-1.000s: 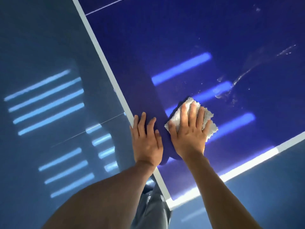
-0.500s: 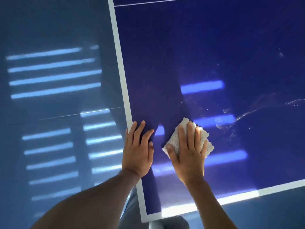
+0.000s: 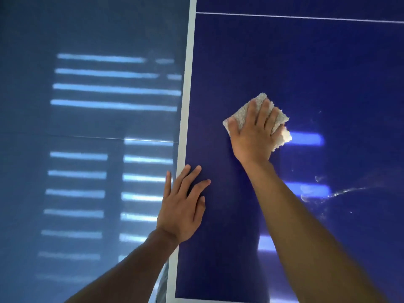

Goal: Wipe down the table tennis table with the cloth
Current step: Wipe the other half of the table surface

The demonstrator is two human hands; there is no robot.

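Fingers (image 3: 263,112) of the right hand (image 3: 253,136) lie straight and spread, pressing flat on the small off-white terry cloth (image 3: 241,115) without curling round it. The left hand (image 3: 183,206) is likewise flat and relaxed. Its fingers (image 3: 190,173) are splayed on the dark blue table tennis table (image 3: 306,62), just inside the white border line (image 3: 185,106) of the left side edge, and it grips nothing.

A second ago the cloth sat right beside the left hand, close to the table's near left corner. Now the right arm has stretched out and the cloth has slid away from the near edge, running up alongside the left side edge toward the thin white line (image 3: 306,17) that crosses the top. The left hand has kept its bracing place at the side edge. This looks like one outward stroke of the wipe, covering the strip next to the side edge. The pale wet streak (image 3: 341,191) further in from that edge lies to the right of the forearm, well apart from the cloth, and probably calls for later passes.

The cloth is a folded, roughly square pad set as a diamond. One corner points away from the near edge, toward the thin white line. Its widest visible span runs across the table, from the corner by the thumb to the frayed corner beyond the little finger. The hand hides much of it, so any true long axis is uncertain. The hand itself points nearly parallel to the side edge.
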